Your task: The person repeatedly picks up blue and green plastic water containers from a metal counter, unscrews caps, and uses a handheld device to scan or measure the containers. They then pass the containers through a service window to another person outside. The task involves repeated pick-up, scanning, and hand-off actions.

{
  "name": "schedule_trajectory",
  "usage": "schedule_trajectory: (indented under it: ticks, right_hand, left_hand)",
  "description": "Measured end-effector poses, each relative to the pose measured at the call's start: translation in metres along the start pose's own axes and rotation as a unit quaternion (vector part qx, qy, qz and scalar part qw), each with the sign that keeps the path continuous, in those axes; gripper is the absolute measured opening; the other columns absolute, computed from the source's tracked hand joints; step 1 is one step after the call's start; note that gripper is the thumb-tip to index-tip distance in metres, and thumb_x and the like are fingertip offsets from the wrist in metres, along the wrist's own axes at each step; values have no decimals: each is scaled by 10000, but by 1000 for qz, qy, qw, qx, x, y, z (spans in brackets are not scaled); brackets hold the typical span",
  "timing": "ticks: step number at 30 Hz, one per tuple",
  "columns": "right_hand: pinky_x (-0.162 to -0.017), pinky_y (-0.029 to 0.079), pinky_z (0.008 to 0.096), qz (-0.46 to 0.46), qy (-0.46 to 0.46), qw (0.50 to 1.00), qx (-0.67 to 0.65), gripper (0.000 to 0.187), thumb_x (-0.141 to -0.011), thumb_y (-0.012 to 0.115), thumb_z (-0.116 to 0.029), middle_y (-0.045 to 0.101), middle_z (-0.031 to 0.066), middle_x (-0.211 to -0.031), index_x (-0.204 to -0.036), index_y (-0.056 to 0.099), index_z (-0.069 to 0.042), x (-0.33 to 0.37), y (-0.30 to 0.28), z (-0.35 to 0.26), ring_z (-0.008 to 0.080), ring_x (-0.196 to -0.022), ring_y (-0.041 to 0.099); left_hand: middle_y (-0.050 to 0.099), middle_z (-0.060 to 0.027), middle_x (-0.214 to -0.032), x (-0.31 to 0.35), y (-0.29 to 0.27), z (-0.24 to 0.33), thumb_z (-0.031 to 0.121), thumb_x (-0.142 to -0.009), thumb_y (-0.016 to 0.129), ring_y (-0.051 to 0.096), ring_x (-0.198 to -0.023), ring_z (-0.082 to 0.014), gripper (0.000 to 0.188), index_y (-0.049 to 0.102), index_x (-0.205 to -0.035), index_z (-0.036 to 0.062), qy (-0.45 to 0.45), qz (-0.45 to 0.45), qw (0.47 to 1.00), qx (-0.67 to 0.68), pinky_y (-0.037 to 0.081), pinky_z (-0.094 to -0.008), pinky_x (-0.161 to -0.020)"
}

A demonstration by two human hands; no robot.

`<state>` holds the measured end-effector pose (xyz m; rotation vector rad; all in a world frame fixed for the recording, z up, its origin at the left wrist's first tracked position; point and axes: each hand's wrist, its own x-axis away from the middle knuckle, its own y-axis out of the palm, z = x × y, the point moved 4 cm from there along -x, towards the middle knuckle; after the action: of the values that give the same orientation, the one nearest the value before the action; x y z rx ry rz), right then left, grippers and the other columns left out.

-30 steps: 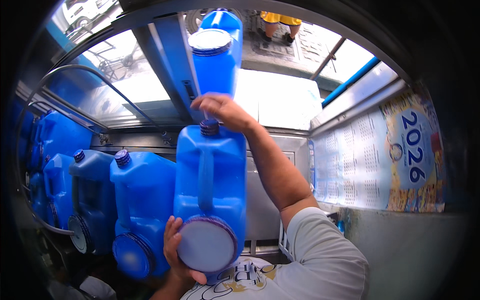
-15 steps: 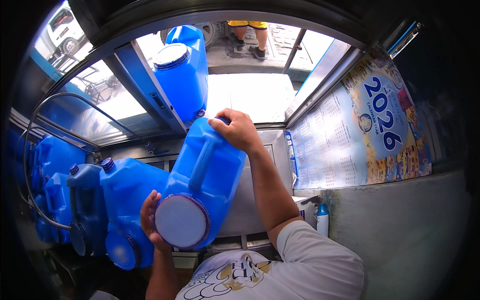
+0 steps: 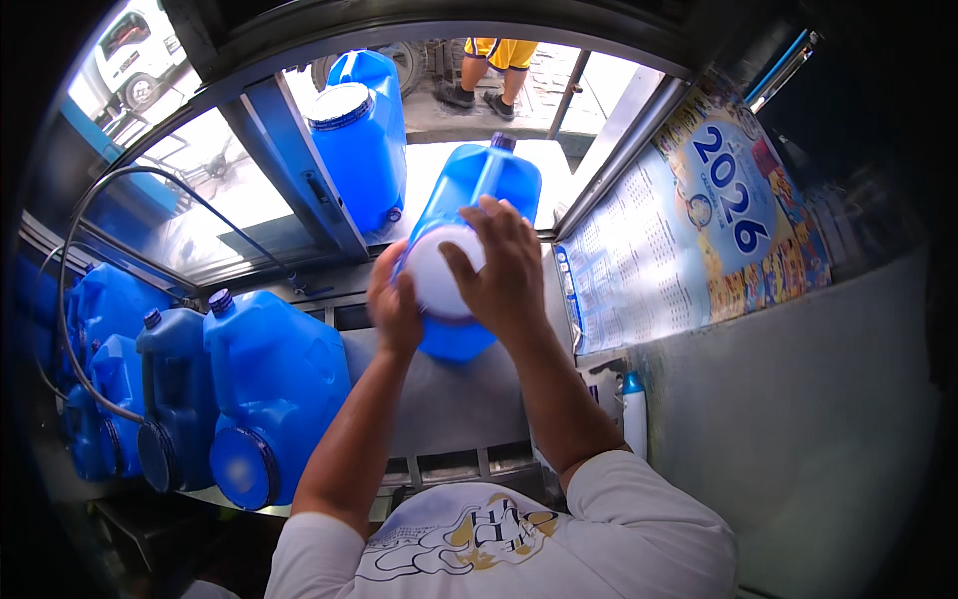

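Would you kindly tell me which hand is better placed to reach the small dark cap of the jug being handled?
Probably the right hand: it lies higher over the blue jug, nearer the cap, while the left hand sits lower, at the left edge of the white lid.

The middle of the window opening is filled by a blue jug [image 3: 429, 285], with both hands against it. On its left, a strip of bright ledge [image 3: 426, 168] is left free before a second jug [image 3: 364, 160] is met; farther left, passage is barred by a metal window post [image 3: 299, 170]. On the right, a narrow gap is bounded by the window frame [image 3: 629, 150]. Below, the metal worktop [image 3: 439, 409] is left bare. Its left side is blocked by crowded jugs [image 3: 269, 359], overhung by an arched hose [image 3: 62, 319].
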<state>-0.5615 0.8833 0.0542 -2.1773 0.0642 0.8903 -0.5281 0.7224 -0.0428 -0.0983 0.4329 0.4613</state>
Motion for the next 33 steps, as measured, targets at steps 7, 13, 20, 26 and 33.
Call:
schedule_trajectory:
  ticks: [7, 13, 20, 26, 33]
  right_hand:
    - [-1024, 417, 521, 67, 83, 987, 117, 487, -837, 691, -448, 641, 218, -1203, -1095, 692, -35, -22, 4, 62, 387, -1153, 597]
    - [-976, 490, 438, 62, 133, 979, 141, 400, -829, 697, -418, 688, 179, -1131, -1010, 725, -62, -60, -8, 140, 362, -1082, 642]
    - [-1188, 260, 513, -220, 188, 922, 258, 1064, -721, 594, -835, 377, 180, -1559, -1522, 393, -163, -101, -1, 165, 348, -1467, 320]
    - [-1208, 228, 485, -263, 212, 909, 245, 1124, -717, 573, -851, 276, 128, -1624, -1570, 296, -173, -105, 3, 168, 332, -1504, 242]
    - [-1194, 274, 459, -228, 220, 916, 247, 1086, -737, 575, -829, 333, 131, -1599, -1553, 339, -153, -99, -6, 154, 314, -1490, 285]
  left_hand:
    - [590, -257, -1315, -56, 45, 45, 470, -965, 597, 543, -1260, -369, 617, 555, -1342, -17, -13, -266, 934, -239, 400, -426, -1088]
    - [555, -184, -1400, -43, -159, 96, 578, -802, 743, 477, -1337, -367, 775, 558, -1380, 96, 74, -23, 791, -606, 340, -500, -1120]
    - [508, -191, -1443, -41, -268, 82, 672, -724, 733, 485, -1346, -355, 963, 496, -1431, 63, -312, 27, 700, -641, 377, -452, -1127]
    - [563, -240, -1359, -23, -264, 94, 645, -735, 750, 533, -1292, -387, 960, 444, -1429, 57, -303, 95, 716, -621, 434, -451, -1074]
    - [609, -286, -1290, 10, -266, 87, 506, -807, 744, 588, -1221, -408, 750, 565, -1293, -37, -256, 56, 746, -612, 457, -431, -1047]
